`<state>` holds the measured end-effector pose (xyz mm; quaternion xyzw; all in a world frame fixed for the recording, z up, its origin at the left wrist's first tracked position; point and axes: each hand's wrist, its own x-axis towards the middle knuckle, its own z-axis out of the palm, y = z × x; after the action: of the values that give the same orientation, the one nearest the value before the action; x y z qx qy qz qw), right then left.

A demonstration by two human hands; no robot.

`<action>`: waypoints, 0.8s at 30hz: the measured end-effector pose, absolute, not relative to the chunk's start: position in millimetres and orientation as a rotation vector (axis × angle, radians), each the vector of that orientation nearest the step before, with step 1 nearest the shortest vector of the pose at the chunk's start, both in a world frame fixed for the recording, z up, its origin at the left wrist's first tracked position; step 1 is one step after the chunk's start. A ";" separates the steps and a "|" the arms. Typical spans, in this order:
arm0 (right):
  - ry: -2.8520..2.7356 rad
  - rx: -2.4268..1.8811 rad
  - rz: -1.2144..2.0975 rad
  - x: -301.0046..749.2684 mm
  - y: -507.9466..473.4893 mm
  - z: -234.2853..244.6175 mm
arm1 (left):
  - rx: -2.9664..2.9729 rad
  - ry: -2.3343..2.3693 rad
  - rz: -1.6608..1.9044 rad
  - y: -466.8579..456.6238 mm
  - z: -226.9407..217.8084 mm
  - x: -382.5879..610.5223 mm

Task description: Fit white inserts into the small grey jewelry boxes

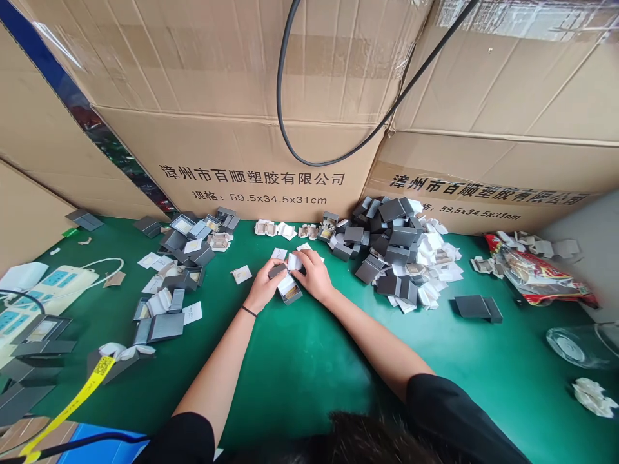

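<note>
My left hand (pixel 262 283) is closed round the dark end of a small grey box (pixel 291 296), low over the green table. The box is open, and its pale inside faces up between my hands. From the other side my right hand (pixel 314 277) has its fingers pressed on a small white piece (pixel 294 261) at the box; whether it is folded paper or a padded insert I cannot tell. My fingers partly hide both. White printed cards (pixel 279 253) lie just beyond my hands, and an open grey box (pixel 328 225) stands behind them.
To the right is a heap of grey boxes (pixel 399 235) and white paper pieces (pixel 438 258). More opened boxes (pixel 167 325) lie left, near a power strip (pixel 62 290). A red snack bag (pixel 541 270) and a glass (pixel 575 348) are far right. Cardboard cartons (pixel 251 148) wall the back; a black cable (pixel 309 161) hangs in front.
</note>
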<state>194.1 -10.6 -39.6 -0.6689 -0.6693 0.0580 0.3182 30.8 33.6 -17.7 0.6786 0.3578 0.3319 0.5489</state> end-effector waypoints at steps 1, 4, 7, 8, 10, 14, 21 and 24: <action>-1.753 -1.757 0.153 194.2 -10.5 -39.5 | 1.624 0.871 0.786 34.1 -18.3 31.3; -1.686 -1.747 0.180 195.1 -10.6 -38.4 | 1.673 0.932 0.860 36.4 -17.4 29.9; -1.541 -1.749 0.277 196.2 -11.4 -36.2 | 1.842 1.073 0.993 38.9 -13.1 25.5; -1.492 -1.744 0.327 196.5 -11.5 -35.6 | 1.887 1.126 1.028 39.5 -11.5 24.2; -1.412 -1.707 0.433 196.6 -11.6 -35.4 | 1.924 1.202 1.061 40.3 -9.5 22.4; -1.347 -1.571 0.646 195.5 -10.6 -38.8 | 2.041 1.193 1.031 40.7 -9.7 20.4; -1.406 -1.435 0.848 198.0 -8.2 -41.1 | 2.091 0.977 0.738 42.2 -2.9 7.0; -1.449 -1.426 0.856 199.5 -7.7 -40.4 | 2.007 0.900 0.609 43.6 0.9 2.7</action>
<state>199.5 -7.7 -40.4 -0.5771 -0.5862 0.3462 0.4511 2.7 43.6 0.9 0.7993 0.3586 0.2427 0.4166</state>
